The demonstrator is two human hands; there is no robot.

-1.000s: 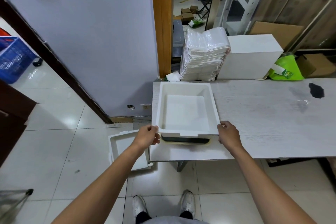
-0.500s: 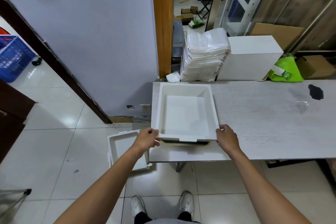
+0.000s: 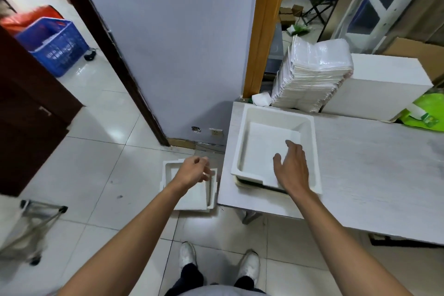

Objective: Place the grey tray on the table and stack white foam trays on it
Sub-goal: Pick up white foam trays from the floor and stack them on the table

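Fingers (image 3: 295, 149) of the right hand (image 3: 292, 170) lay straight inside the white foam tray (image 3: 257, 149). Left hand (image 3: 193, 172) seemed loosely curled, empty.

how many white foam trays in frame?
2 for sure: white foam tray on the grey tray at the table's left end; floor foam tray left of the table. More may nest under it.

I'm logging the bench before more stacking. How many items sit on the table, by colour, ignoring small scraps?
White: 3 (foam tray, wrapped stack, box)
Grey: 1 (grey tray under the foam tray, only its near edge showing)
Green: 1 (bag)
Total: 5
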